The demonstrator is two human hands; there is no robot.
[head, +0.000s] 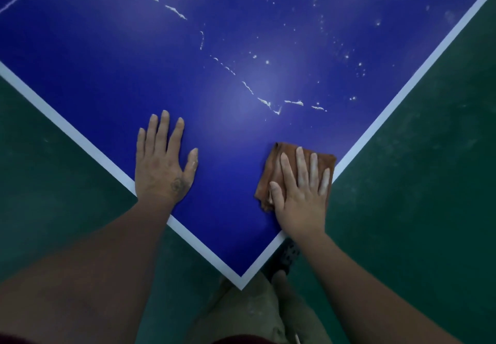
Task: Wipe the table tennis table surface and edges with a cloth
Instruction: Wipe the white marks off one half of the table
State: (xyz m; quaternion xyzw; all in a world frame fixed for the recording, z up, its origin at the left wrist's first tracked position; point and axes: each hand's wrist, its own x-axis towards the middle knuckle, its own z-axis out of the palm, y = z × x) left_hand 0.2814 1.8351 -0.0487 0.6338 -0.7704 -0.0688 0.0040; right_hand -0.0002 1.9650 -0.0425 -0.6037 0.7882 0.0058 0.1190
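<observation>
Far left is green floor (40, 169). Then the left edge stripe (67, 129) of the blue table (107, 62) runs diagonally down to the corner (240, 283), which points straight back at the person.

The left hand (163, 164) lies flat on the blue just inside that stripe. Its fingers are straight and a little spread, the thumb is out to the right, and it holds nothing. Its wrist crosses the stripe and the forearm comes in from the lower left.

There's plenty of bare blue between the two hands and past the fingertips. Further up the middle is a broken trail of white smears (265, 102), with loose white specks (359, 64) off to the upper right, none of it touching the cloth.

The brown-orange cloth (271, 166) sits folded on the table, its far corner right up against the right edge stripe (402, 88). The right hand (300, 193) presses flat on top of it, fingers straight and close together, thumb out to the left, nothing curled round the fabric. That wrist crosses the stripe near the corner, and the forearm comes in from the lower right. A dark shoe (287, 257) shows just below it, and there's more green floor to the right.
</observation>
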